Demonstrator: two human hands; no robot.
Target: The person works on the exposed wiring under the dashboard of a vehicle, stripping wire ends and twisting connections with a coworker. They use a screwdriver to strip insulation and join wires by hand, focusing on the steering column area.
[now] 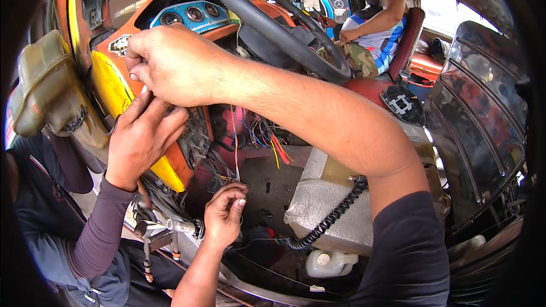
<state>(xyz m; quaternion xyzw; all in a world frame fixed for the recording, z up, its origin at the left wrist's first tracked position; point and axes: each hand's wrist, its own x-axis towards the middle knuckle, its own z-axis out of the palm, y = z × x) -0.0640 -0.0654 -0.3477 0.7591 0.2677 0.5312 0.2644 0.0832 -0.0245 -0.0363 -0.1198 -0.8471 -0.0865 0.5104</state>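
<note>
Left hand (223,217) pinches thin wire (235,143); right hand (177,65) curled, grip hidden.
A hard tug between them could snap that wire.

Whether the right hand (165,65) pinches anything is hidden at its fingertips, where a co-worker's hand (145,139) meets them. Thin wires (235,142) above the left hand's (223,219) fingers vanish behind the right forearm (307,105); their lower ends, at those fingers, are too small to trace.
</note>
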